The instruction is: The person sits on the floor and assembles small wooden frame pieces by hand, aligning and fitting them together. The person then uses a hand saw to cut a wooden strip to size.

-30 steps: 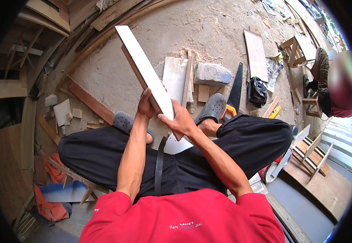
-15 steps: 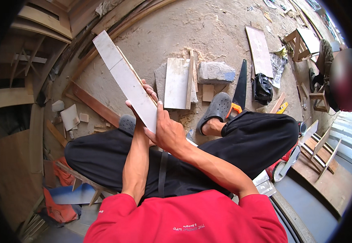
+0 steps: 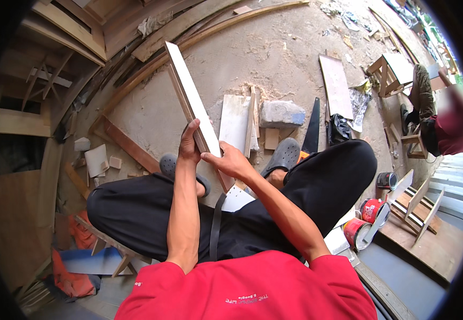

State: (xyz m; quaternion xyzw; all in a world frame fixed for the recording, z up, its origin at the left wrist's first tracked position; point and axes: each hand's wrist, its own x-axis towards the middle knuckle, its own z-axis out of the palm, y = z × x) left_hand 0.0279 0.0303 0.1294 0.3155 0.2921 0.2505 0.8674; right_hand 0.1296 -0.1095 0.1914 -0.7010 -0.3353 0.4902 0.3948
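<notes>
A long, narrow white-faced board (image 3: 195, 98) slants up and away from my lap. Along its left side runs a brown wooden strip (image 3: 177, 88), lying against it. My left hand (image 3: 190, 143) is closed round the left edge of the pair. My right hand (image 3: 228, 161) grips the right side lower down, its thumb across the brown wood. Below the boards' near end, a white piece (image 3: 238, 199) lies between my legs. Just beyond my right hand, a white panel (image 3: 235, 120) and upright thin strips (image 3: 252, 122) rest on the ground.
A grey stone block (image 3: 282, 114) sits ahead. To its right are a handsaw (image 3: 311, 128), partly behind my knee, and a long board (image 3: 336, 88). Paint cans (image 3: 357, 233) stand by my right thigh. Another person (image 3: 450, 125) sits at far right. A reddish plank (image 3: 130, 145) lies left.
The held boards have swung more upright and turned, so the brown strip now shows on the left. My left hand has come round to their left edge; my right hand has shifted slightly right.
</notes>
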